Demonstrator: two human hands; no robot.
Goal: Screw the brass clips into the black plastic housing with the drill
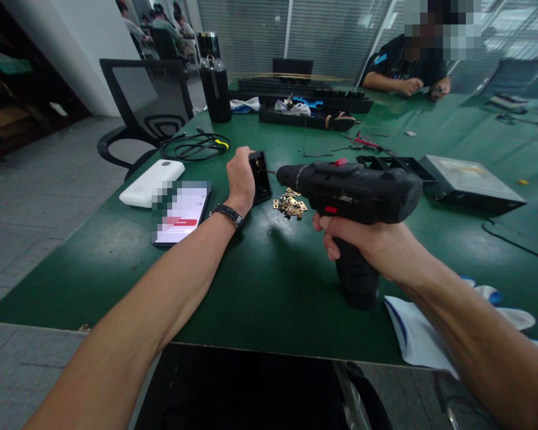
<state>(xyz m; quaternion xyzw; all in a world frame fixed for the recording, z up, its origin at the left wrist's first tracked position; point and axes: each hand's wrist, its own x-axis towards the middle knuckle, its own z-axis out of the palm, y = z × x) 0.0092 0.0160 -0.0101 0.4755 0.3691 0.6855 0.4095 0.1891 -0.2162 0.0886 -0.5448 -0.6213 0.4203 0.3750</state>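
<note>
While the left hand (241, 177) grasps a small black housing (260, 177) and stands it on edge on the worktop (260, 286), the right hand (367, 242) is clenched around the handle of a black drill (352, 194). The drill lies level above the worktop, and its bit meets the open face of the housing. A heap of small brass parts (289, 205) lies just beside the housing, under the drill's nose.

The worktop is a large table with a dark green, slightly glossy covering. On its left part lie a phone (183, 213) and a white pack (151, 183), side by side, with a coiled black cable (195, 146) beyond them. A black bottle (215, 80) stands further back. A flat grey unit (470, 182) lies at the right, and white cloth (424, 334) lies at the near edge under the right forearm.

The floor is grey. An empty mesh chair (146, 104) stands at the left side. Another person (407, 65) sits at the far end, hands on the worktop, before blinds.
</note>
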